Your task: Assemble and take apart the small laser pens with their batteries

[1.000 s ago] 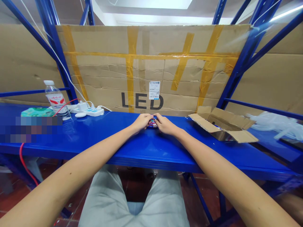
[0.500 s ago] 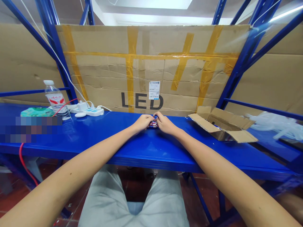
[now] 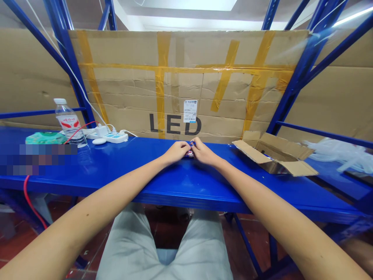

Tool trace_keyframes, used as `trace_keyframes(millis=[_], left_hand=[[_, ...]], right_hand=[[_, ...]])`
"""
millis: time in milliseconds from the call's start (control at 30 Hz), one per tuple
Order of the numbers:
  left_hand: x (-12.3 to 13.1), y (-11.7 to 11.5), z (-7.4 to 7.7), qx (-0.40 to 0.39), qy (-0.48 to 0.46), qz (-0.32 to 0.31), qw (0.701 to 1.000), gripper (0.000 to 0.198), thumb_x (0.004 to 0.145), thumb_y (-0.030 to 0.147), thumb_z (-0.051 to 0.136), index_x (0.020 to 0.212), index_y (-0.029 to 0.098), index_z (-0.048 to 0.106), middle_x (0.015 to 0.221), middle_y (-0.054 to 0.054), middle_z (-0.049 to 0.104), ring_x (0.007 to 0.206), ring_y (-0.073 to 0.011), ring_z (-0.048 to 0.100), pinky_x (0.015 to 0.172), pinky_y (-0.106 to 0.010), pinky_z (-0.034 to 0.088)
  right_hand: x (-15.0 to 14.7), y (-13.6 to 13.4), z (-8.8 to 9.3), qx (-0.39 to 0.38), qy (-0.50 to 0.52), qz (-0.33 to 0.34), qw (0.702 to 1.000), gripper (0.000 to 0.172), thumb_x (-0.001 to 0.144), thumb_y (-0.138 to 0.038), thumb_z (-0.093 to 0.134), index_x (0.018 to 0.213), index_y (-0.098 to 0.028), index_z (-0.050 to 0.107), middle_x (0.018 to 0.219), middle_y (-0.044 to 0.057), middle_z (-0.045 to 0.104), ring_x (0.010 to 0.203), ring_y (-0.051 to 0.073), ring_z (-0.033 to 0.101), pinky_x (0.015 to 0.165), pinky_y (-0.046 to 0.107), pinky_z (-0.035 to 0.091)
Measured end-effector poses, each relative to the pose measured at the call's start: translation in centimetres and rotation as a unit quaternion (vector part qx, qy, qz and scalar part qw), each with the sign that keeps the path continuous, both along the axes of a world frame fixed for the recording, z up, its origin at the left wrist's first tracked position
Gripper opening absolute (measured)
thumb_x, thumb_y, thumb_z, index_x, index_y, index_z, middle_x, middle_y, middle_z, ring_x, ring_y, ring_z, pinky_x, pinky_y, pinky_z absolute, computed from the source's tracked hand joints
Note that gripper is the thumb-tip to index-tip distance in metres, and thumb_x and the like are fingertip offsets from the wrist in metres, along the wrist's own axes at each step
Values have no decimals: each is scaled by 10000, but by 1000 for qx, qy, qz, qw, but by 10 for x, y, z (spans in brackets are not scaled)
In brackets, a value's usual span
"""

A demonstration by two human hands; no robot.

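Observation:
At the middle of the blue table, my left hand [image 3: 176, 151] and my right hand [image 3: 203, 151] meet over a small, shiny, dark object [image 3: 189, 154]. It has reddish and pale bands and looks like a pack of batteries. Both hands are closed around it, thumbs and fingertips pinching at its top, where a bit of blue shows. The fingers cover most of the pack, so its full shape is hidden.
An open cardboard box [image 3: 275, 153] stands to the right, with clear plastic material [image 3: 340, 153] beyond it. On the left are a water bottle [image 3: 70, 124], a green packet [image 3: 45, 137] and a white power strip [image 3: 113, 137]. A large cardboard panel [image 3: 131, 93] rises behind the table [image 3: 186, 184].
My left fingers have shifted slightly over the pack, and less of it shows between the hands. Nothing else has visibly moved.

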State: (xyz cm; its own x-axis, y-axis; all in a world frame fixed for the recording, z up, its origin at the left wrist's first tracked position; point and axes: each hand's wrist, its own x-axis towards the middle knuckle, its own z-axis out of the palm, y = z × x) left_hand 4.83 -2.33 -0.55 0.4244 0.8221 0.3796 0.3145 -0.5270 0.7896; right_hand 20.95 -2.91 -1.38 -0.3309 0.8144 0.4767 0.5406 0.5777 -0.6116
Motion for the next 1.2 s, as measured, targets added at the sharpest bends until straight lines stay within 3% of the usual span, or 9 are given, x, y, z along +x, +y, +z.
trace_keyframes(millis=[333,700,900,1200], left_hand=[[-3,3,0,39,23,5,999,243,824,299,471,663,155,583,531,24,488,587,-129,456,580,-245,352],[-5,8,1,-2,-14,25,1000,232,817,284,521,705,130,654,505,26,490,555,-122,454,570,-246,345],[-3,5,2,-45,-37,18,998,236,818,301,501,685,136,604,502,40,456,488,-95,393,525,-243,307],[-3,5,1,-11,-34,13,999,249,822,332,505,705,142,615,509,35,457,543,-111,424,549,-240,329]], right_hand=[[1,-1,2,20,-61,-2,998,58,922,-202,341,970,-190,371,933,83,586,830,185,531,785,317,425],[3,-2,4,14,-45,13,999,113,909,-204,369,1001,-186,433,859,38,604,790,169,547,770,321,442],[1,-4,4,30,-55,-14,998,121,919,-211,375,1013,-176,443,968,90,637,860,192,583,789,326,438],[3,-4,2,60,-108,-16,992,173,956,-232,355,1078,-179,466,977,128,675,891,237,613,786,348,442]])
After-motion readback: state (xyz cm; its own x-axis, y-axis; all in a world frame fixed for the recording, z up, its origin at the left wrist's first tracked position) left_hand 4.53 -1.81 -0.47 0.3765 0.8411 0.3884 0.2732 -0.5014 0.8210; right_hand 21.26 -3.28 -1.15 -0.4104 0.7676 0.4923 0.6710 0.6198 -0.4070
